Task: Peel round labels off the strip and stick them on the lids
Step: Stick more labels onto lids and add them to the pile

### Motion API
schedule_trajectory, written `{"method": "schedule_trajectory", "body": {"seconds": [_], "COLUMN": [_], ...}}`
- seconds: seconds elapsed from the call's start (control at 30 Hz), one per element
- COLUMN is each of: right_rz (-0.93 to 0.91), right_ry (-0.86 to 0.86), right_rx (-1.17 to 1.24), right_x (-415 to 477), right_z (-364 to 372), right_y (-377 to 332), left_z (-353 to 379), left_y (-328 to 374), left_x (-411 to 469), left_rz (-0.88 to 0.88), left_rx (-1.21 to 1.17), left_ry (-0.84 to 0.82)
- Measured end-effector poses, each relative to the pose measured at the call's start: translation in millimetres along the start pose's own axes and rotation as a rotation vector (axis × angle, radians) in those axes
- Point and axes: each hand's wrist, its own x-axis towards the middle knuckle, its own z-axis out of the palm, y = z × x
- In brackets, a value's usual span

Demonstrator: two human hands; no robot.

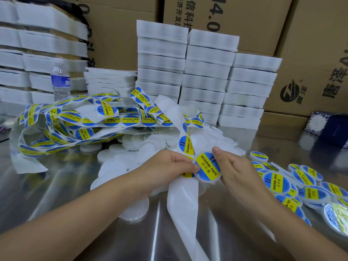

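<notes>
A round white lid [208, 168] carries a blue and yellow "SOLDERING PASTE" label and sits between both hands above the table. My right hand [232, 166] grips its right rim, thumb on the top edge. My left hand [169, 164] pinches its left edge and also holds the label strip [185, 146], which runs up behind the lid to a tangled heap of labelled strip [79, 125] on the left. The strip's empty white backing [183, 202] hangs down toward me. Bare white lids [148, 146] are heaped behind my hands.
Several labelled lids [293, 183] lie piled at the right on the shiny metal table [66, 185]. Stacks of white foam trays [205, 78] and cardboard boxes [310, 53] stand at the back. A water bottle [60, 81] stands at the left, and a dark blue box [331, 127] at the far right.
</notes>
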Motion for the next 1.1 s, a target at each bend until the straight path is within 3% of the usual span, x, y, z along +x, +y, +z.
{"method": "schedule_trajectory", "body": {"seconds": [0.13, 0.3, 0.4, 0.5, 0.67, 0.77, 0.9, 1.1], "right_rz": [-0.119, -0.223, -0.318, -0.288, -0.054, 0.270, 0.570, 0.684], "right_ry": [-0.103, -0.004, 0.023, 0.130, 0.442, 0.359, 0.132, -0.034], "right_rx": [-0.237, -0.177, -0.262, -0.310, -0.637, -0.926, -1.079, -1.188], "right_x": [-3, -2, -1, 2, 22, 31, 31, 30], "right_z": [-1, 0, -1, -6, -41, -65, -85, -88], "right_y": [3, 6, 6, 8, 20, 32, 50, 55], "left_z": [-1, -1, -1, 1, 0, -1, -1, -5], "left_y": [-1, -2, -1, 1, 3, 1, -3, -11], "left_x": [2, 2, 1, -2, -5, -5, -1, 8], "left_rz": [0.030, 0.048, 0.078, 0.078, 0.044, 0.071, 0.159, 0.219], "left_rx": [-0.003, 0.021, 0.048, 0.007, -0.039, -0.047, -0.036, 0.067], "left_ry": [0.038, 0.032, 0.011, -0.040, -0.102, -0.099, -0.086, -0.080]}}
